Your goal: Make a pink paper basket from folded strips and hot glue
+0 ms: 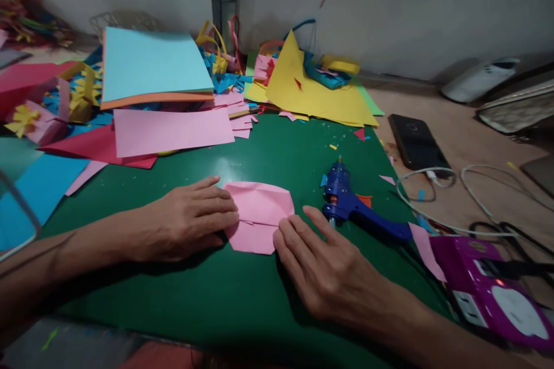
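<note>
A folded piece of pink paper lies on the green board, with a crease or flap edge running across its middle and its corners turned in. My left hand rests palm down at its left side, fingers stretched out and the tips on the paper's edge. On the opposite side, my right hand touches the lower right edge with its fingertips, one finger raised and apart from the rest. Both hands lie open, without gripping. A blue glue gun is just beyond my right hand.
Pink paper strip, light blue sheets and yellow paper cover the far side of the green board. At right are a phone, a white cable and a purple power strip.
</note>
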### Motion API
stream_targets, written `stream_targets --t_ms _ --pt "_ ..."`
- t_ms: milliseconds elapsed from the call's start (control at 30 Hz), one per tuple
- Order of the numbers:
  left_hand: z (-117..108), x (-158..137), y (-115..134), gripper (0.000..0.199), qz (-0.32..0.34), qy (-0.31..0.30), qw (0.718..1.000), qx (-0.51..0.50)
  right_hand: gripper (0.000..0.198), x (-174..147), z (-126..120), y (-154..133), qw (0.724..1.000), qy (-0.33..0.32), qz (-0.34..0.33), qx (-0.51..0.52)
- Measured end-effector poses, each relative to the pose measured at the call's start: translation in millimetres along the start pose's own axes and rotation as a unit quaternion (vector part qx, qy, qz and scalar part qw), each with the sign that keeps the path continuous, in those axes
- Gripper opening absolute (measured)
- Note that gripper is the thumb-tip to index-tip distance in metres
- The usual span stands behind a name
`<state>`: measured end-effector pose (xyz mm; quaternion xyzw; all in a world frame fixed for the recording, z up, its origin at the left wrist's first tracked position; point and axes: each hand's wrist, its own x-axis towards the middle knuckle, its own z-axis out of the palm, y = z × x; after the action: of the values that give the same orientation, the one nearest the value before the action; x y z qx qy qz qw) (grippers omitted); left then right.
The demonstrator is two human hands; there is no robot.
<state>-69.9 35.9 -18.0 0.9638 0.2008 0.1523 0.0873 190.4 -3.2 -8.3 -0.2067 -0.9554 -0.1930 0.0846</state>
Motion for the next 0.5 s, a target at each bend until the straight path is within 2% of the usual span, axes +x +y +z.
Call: stream_targets --t_ms 133,200,300,500 --pt "6 3 3 0.027 0.009 0.020 0.999 0.049 0.036 4 8 4 0.996 0.018 0.067 0.058" --pt "8 5 5 0.025 0.004 0.040 0.997 0.066 0.036 5 11 4 0.990 0.021 0.102 0.090" --pt "12 6 7 0.014 -0.013 0.070 0.994 0.088 0.032 6 14 4 0.981 0.017 0.146 0.129" --pt "21 8 8 0.022 -0.053 0.115 0.989 0.083 0.026 7 13 4 0.964 0.006 0.200 0.175"
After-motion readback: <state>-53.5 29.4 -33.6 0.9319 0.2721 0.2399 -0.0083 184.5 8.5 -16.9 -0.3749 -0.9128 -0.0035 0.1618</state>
